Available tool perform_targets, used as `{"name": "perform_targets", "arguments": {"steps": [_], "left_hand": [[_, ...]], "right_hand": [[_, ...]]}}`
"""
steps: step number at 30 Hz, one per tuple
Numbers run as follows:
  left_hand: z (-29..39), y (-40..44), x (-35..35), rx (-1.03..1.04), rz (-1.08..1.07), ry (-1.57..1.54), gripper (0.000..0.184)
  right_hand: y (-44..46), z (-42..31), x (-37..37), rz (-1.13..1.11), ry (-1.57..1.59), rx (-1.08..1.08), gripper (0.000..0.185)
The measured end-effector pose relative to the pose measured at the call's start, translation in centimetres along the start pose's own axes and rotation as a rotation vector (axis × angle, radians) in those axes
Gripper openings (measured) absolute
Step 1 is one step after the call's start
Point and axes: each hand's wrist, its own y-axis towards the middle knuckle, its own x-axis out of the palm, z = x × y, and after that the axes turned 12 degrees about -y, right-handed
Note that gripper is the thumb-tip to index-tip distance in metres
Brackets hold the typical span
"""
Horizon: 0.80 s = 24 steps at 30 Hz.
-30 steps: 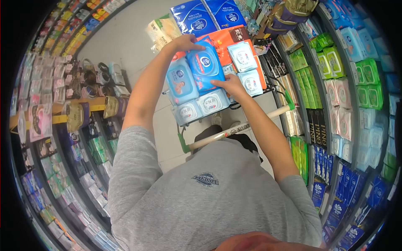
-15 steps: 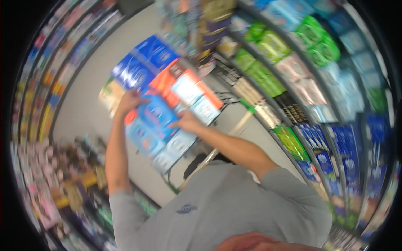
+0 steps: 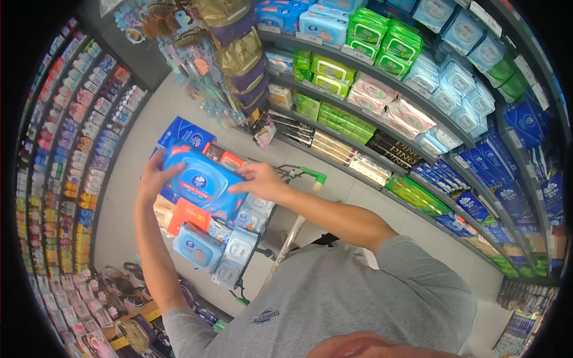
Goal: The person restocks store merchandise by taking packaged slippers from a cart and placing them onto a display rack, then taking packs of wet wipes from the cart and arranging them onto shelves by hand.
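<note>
A blue soft pack of wet wipes (image 3: 202, 184) is held up at an angle over a loaded cart, its lid side towards me. My left hand (image 3: 154, 178) grips its left end, thumb on top. At the opposite end my right hand (image 3: 261, 181) pinches the edge, thumb on top. The fingers under the pack are hidden. Below it lie a light blue wipes pack (image 3: 199, 247), smaller pale blue packs (image 3: 240, 244), an orange-red pack (image 3: 188, 216) and a dark blue carton (image 3: 186, 131). The held pack covers part of this load.
The cart's handle (image 3: 292, 234) with a green corner (image 3: 313, 174) is close to my body. Shelves of wipes, including green packs (image 3: 365, 30), line the right. Another stocked shelf (image 3: 65, 155) stands left. Hanging brushes (image 3: 173, 27) are at the back. Tiled floor (image 3: 122, 134) shows between.
The blue wipes pack has risen off the load and tilted, still between both hands. The camera view has swung, and the blurred scene is now sharp.
</note>
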Motion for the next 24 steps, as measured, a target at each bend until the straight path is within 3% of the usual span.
{"name": "perform_targets", "arguments": {"steps": [2,5,7,8,11,15,21,24], "left_hand": [[2.9,0.8,2.9,-0.043,-0.037,-0.085,0.081],[1.8,4.6,8.2,0.125,0.033,-0.326,0.072],[6.2,5.0,13.0,0.073,-0.075,-0.488,0.066],[7.2,5.7,15.4,0.071,-0.051,-0.530,0.059],[13.3,6.6,22.9,0.139,0.057,-0.513,0.061],[18.9,9.0,31.0,0.186,0.089,-0.372,0.067],[23.1,12.2,35.1,0.224,0.020,-0.360,0.065],[24.5,13.8,34.2,0.256,0.007,-0.407,0.066]], "right_hand": [[-0.7,-1.9,-4.1,0.042,0.040,0.003,0.058],[-0.6,-2.0,-11.1,0.139,-0.001,-0.110,0.049],[-0.8,-2.2,-16.0,0.180,0.132,-0.204,0.044],[-0.7,-2.0,-18.8,0.204,0.087,-0.210,0.048],[-0.5,-0.9,-27.5,0.164,0.060,-0.181,0.072],[-0.9,-1.2,-37.0,-0.007,-0.081,-0.138,0.079],[-0.8,-3.3,-43.5,-0.042,-0.203,-0.178,0.079],[0.3,-5.2,-44.2,0.058,-0.191,-0.231,0.082]]}}
